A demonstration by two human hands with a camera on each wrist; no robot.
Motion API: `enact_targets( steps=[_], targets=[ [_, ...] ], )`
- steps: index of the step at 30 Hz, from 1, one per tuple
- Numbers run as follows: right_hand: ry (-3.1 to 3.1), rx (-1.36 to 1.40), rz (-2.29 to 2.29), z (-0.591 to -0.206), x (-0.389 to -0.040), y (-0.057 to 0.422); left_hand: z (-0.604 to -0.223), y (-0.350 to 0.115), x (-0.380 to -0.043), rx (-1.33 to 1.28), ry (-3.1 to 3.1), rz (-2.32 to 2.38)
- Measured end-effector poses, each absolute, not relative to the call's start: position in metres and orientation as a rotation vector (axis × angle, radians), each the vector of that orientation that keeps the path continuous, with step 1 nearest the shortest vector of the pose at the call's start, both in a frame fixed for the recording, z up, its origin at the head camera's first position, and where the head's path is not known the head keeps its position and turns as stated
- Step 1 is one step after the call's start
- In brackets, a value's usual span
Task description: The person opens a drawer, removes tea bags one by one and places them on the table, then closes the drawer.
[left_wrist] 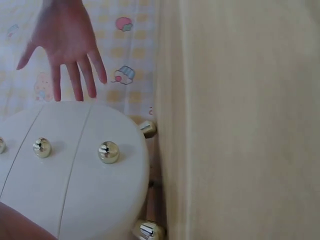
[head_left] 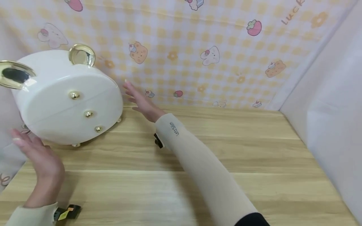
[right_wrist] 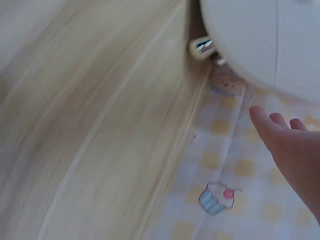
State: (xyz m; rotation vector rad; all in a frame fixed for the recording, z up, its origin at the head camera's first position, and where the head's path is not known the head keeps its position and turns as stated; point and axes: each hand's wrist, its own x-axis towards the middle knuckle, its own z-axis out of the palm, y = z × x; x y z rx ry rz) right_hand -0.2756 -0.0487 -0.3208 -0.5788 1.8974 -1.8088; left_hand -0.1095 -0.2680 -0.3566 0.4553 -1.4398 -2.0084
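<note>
1. Tabletop (head_left: 198, 175): wood, against a checked cloth backdrop (head_left: 198, 47).
2. White drawer box (head_left: 65, 100): tilted on its gold feet at the left rear, gold knobs facing out.
3. Left hand (head_left: 42, 160), right hand (head_left: 141, 100): fingers spread, flanking the box, neither gripping.
4. Judgement: close both palms evenly on the sides; avoid the knobs.
</note>
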Motion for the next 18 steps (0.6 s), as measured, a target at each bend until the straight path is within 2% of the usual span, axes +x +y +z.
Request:
enact_targets(
  steps=[9, 18],
  targets=[
    [1.821, -0.58, -1.915, -0.323, -0.276, -0.062, -0.349, -0.264, -0.116, 0.414, -1.329, -2.161],
    [1.81, -0.574, -1.958, -0.333, -0.275, -0.072, -0.35, -0.264, -0.125, 0.227, -1.218, -2.197]
  ],
)
